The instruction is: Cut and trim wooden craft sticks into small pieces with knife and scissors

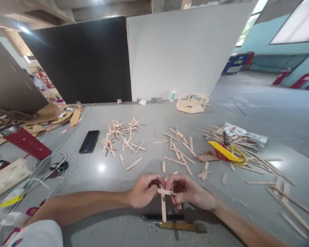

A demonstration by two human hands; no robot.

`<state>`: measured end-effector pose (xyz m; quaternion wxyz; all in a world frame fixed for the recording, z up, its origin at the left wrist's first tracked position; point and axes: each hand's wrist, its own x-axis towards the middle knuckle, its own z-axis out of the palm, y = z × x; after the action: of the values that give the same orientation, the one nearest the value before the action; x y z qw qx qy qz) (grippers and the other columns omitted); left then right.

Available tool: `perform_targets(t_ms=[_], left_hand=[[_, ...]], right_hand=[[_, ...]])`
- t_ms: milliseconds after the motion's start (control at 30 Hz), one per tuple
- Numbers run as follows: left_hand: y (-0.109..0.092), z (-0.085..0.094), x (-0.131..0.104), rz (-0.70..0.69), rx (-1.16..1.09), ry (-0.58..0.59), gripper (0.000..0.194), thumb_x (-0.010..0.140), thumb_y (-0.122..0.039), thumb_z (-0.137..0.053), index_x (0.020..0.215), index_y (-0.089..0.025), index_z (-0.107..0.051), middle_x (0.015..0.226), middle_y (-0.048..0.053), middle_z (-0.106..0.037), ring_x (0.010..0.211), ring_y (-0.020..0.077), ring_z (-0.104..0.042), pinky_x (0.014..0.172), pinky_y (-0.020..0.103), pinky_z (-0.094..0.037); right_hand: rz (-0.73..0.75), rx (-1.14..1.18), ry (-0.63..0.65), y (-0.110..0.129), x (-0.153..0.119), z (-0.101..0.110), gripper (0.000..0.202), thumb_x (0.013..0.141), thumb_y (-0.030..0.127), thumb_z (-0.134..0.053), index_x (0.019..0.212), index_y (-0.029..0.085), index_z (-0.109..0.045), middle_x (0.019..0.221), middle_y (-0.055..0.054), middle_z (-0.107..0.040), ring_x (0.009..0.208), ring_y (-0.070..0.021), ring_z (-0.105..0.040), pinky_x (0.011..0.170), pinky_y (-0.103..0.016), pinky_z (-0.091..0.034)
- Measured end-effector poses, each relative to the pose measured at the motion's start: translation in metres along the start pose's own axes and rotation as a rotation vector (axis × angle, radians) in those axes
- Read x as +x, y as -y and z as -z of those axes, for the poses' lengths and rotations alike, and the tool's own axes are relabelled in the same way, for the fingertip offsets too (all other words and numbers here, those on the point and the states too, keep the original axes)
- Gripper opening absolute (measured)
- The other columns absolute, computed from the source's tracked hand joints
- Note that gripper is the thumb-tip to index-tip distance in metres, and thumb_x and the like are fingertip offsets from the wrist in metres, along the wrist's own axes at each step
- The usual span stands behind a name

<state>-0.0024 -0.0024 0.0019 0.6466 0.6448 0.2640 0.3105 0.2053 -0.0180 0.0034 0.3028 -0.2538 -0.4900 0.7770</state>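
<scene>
Close in front of me, my left hand (145,192) and my right hand (189,192) pinch small joined craft sticks (164,210) between them. One stick hangs down toward me, with a shorter piece crossing it near the top. My left fingers curl round the upper end, and my right thumb and fingers close on the right end of the crosspiece. Part of the sticks is hidden by the fingers. Beneath them on the table lie a dark, thin pen-like rod (176,217) and a brownish-yellow utility knife (177,226).
Loose and crossed craft sticks (180,156) are scattered ahead. Yellow-handled scissors (238,154) lie among more sticks at right. A phone (89,141), a red bottle (25,141) and cables are at left. A hexagonal stick frame (192,107) stands by the white panel (177,51).
</scene>
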Motion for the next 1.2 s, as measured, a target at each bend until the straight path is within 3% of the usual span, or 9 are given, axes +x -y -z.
perform_targets(t_ms=[167, 300, 567, 700, 800, 967, 1100, 1200], left_hand=[[0.008, 0.001, 0.000, 0.017, 0.088, 0.007, 0.012, 0.079, -0.015, -0.050, 0.078, -0.013, -0.062, 0.069, 0.000, -0.055, 0.063, 0.0108, -0.047, 0.060, 0.021, -0.037], [0.007, 0.001, 0.000, 0.032, 0.134, 0.022, 0.019, 0.076, -0.009, -0.046, 0.082, -0.013, -0.064, 0.069, 0.000, -0.056, 0.062, 0.0105, -0.047, 0.060, 0.020, -0.038], [0.006, -0.002, 0.001, -0.025, 0.157, 0.062, 0.024, 0.073, -0.004, -0.045, 0.083, -0.012, -0.065, 0.065, -0.001, -0.055, 0.059, 0.0102, -0.047, 0.058, 0.019, -0.038], [0.003, -0.001, 0.002, 0.028, 0.142, 0.014, 0.025, 0.074, -0.002, -0.044, 0.083, -0.012, -0.064, 0.064, -0.002, -0.054, 0.056, 0.0092, -0.044, 0.054, 0.018, -0.035], [-0.002, 0.001, 0.004, 0.108, 0.104, -0.040, 0.027, 0.076, -0.001, -0.041, 0.085, -0.013, -0.064, 0.060, -0.004, -0.049, 0.052, 0.0090, -0.041, 0.050, 0.018, -0.031], [-0.004, 0.001, 0.004, 0.153, 0.119, -0.027, 0.028, 0.078, 0.000, -0.042, 0.088, -0.013, -0.065, 0.068, -0.002, -0.058, 0.053, 0.0089, -0.043, 0.050, 0.018, -0.031], [0.000, 0.001, 0.004, 0.149, 0.181, -0.038, 0.030, 0.077, 0.001, -0.042, 0.087, -0.013, -0.066, 0.071, 0.000, -0.063, 0.058, 0.0098, -0.050, 0.054, 0.018, -0.034], [0.001, 0.001, 0.004, 0.133, 0.189, -0.026, 0.030, 0.078, 0.001, -0.043, 0.088, -0.014, -0.067, 0.073, 0.000, -0.065, 0.057, 0.0094, -0.050, 0.053, 0.018, -0.035]], right_hand=[[-0.065, 0.042, 0.077, -0.004, -0.003, 0.008, 0.039, 0.071, 0.042, -0.086, 0.090, 0.014, -0.067, 0.072, -0.003, -0.073, 0.048, -0.0106, -0.065, 0.047, -0.019, -0.049], [-0.091, 0.040, 0.078, -0.003, -0.008, 0.012, 0.033, 0.078, 0.038, -0.082, 0.098, 0.013, -0.073, 0.078, -0.007, -0.076, 0.058, -0.0123, -0.070, 0.054, -0.020, -0.054], [-0.168, -0.044, 0.060, 0.007, -0.016, 0.005, 0.027, 0.085, 0.041, -0.074, 0.094, 0.016, -0.070, 0.070, -0.005, -0.073, 0.054, -0.0129, -0.067, 0.053, -0.024, -0.052], [-0.202, -0.082, -0.010, 0.008, -0.023, 0.007, 0.042, 0.075, 0.059, -0.077, 0.078, 0.019, -0.063, 0.056, -0.001, -0.066, 0.044, -0.0132, -0.060, 0.049, -0.027, -0.049], [-0.139, -0.070, -0.074, 0.006, -0.027, 0.015, 0.042, 0.074, 0.059, -0.077, 0.073, 0.021, -0.060, 0.052, 0.001, -0.060, 0.041, -0.0125, -0.055, 0.047, -0.028, -0.047], [0.031, -0.043, -0.309, 0.002, -0.022, 0.024, 0.039, 0.075, 0.056, -0.078, 0.078, 0.020, -0.063, 0.053, 0.003, -0.054, 0.040, -0.0094, -0.046, 0.039, -0.023, -0.040], [-0.014, -0.051, -0.435, -0.002, -0.012, 0.023, 0.038, 0.076, 0.055, -0.078, 0.083, 0.021, -0.063, 0.057, 0.005, -0.052, 0.042, -0.0075, -0.044, 0.038, -0.021, -0.039], [0.002, -0.080, -0.510, -0.001, -0.006, 0.020, 0.032, 0.080, 0.047, -0.077, 0.099, 0.023, -0.066, 0.070, 0.002, -0.059, 0.045, -0.0071, -0.046, 0.039, -0.020, -0.041]])
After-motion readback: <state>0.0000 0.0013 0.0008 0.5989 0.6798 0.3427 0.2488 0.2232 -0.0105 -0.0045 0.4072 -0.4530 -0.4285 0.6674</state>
